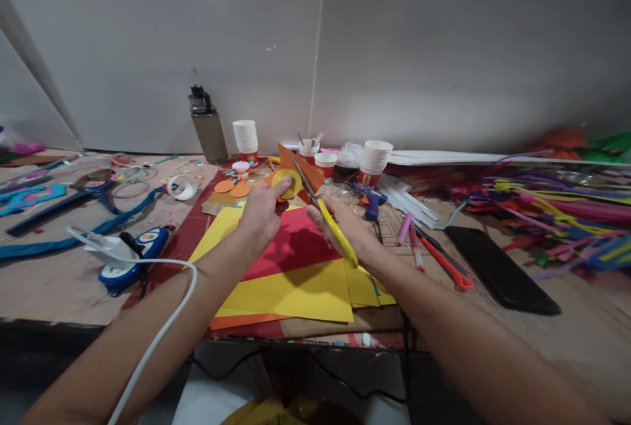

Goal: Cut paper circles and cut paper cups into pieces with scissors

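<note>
My left hand pinches a round yellow disc against a piece of orange paper, thumb on top. Closed round the yellow handles of a pair of scissors is my right hand. The blades point up and away, lying at the orange paper just right of the disc; whether they are fully closed I cannot make out. Under both hands lie a red sheet and yellow sheets of paper. Orange paper circles lie beyond my left hand.
Stacked paper cups and a bottle stand at the back. To the right are a blue glue gun, an orange cutter, a black phone and colourful pipe cleaners. A white cable crosses my left forearm from a power strip.
</note>
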`<state>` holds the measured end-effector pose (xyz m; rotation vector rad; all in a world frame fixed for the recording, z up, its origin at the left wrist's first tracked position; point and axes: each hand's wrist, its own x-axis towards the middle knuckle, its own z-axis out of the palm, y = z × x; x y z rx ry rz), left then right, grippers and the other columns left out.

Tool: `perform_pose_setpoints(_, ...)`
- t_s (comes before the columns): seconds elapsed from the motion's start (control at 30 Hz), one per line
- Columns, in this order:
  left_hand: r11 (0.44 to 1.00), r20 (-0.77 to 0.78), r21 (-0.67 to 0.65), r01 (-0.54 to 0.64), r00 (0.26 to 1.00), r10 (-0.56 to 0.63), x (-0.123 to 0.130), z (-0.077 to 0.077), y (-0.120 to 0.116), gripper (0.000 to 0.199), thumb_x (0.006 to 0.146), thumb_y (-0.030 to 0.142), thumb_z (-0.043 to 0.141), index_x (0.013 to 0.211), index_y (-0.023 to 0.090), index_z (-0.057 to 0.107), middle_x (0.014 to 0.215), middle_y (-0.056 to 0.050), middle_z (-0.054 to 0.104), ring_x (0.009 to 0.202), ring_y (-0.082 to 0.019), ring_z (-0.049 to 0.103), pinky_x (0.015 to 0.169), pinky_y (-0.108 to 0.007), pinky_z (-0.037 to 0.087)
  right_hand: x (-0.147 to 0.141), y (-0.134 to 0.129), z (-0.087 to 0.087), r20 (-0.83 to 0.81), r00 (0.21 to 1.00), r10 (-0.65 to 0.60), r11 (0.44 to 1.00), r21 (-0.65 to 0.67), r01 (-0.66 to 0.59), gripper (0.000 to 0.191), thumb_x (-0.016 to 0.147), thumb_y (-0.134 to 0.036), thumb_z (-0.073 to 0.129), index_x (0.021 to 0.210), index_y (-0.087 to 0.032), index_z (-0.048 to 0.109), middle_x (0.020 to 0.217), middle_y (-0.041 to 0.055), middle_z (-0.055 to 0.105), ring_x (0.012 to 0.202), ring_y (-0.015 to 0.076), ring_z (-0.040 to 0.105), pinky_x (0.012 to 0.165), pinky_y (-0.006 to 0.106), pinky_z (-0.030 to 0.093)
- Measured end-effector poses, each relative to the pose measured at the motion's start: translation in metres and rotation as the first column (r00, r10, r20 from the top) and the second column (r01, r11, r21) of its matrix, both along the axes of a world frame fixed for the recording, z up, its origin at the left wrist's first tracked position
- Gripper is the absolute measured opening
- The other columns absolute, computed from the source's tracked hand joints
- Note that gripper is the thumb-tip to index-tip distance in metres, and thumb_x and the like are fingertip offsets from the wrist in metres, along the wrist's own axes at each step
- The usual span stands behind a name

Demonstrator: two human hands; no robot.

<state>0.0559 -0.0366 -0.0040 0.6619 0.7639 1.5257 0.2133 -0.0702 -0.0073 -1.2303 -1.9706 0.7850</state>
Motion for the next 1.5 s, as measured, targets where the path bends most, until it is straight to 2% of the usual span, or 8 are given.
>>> perform_pose_setpoints(0.7,1.000,-0.054,-0.005,0.011,0.998,-0.011,-0.004,0.000,0.003,0.023,0.055,0.022,0.081,0.069,0.014,0.064,0.062,0.001,0.064,0.052,-0.007,0.054,0.048,-0.019,0.034,0.001,0.002,-0.005,-0.016,1.000,0.013,0.999,0.038,-0.012,0.036,0.085,-0.055,0.051,0.075,-0.022,0.039,0.063,-0.0045,0.044,0.052,0.0087,0.040,0.048,0.021,0.030)
perform_pose_setpoints(0.97,0.998,-0.078,0.008,0.063,0.995,-0.062,-0.009,0.000,0.006,0.027,0.053,0.021,0.083,0.071,0.014,0.065,0.065,0.001,0.065,0.055,-0.007,0.054,0.049,-0.019,0.036,0.001,0.000,-0.001,0.016,1.000,0.015,0.998,0.061,-0.016,0.036,0.087,-0.053,0.050,0.074,-0.021,0.040,0.061,-0.0042,0.044,0.053,0.0091,0.040,0.049,0.022,0.029)
perform_pose_setpoints(1.2,0.999,-0.103,-0.006,0.036,0.994,-0.037,-0.010,0.005,0.004,0.027,0.052,0.021,0.083,0.071,0.015,0.064,0.064,0.000,0.065,0.054,-0.007,0.055,0.046,-0.018,0.036,0.000,-0.004,0.004,0.016,1.000,0.005,0.998,0.060,-0.006,0.033,0.087,-0.049,0.051,0.072,-0.021,0.041,0.063,-0.0036,0.045,0.056,0.0102,0.042,0.050,0.023,0.029)
perform_pose_setpoints(1.5,0.999,-0.134,0.000,0.054,0.990,-0.054,-0.016,0.002,0.012,0.025,0.053,0.019,0.081,0.071,0.016,0.064,0.066,0.000,0.065,0.056,-0.009,0.057,0.047,-0.018,0.038,0.001,-0.004,0.004,0.039,0.999,-0.002,0.997,0.077,-0.001,0.029,0.087,-0.047,0.049,0.076,-0.021,0.046,0.064,-0.0030,0.045,0.057,0.0113,0.043,0.051,0.024,0.029)
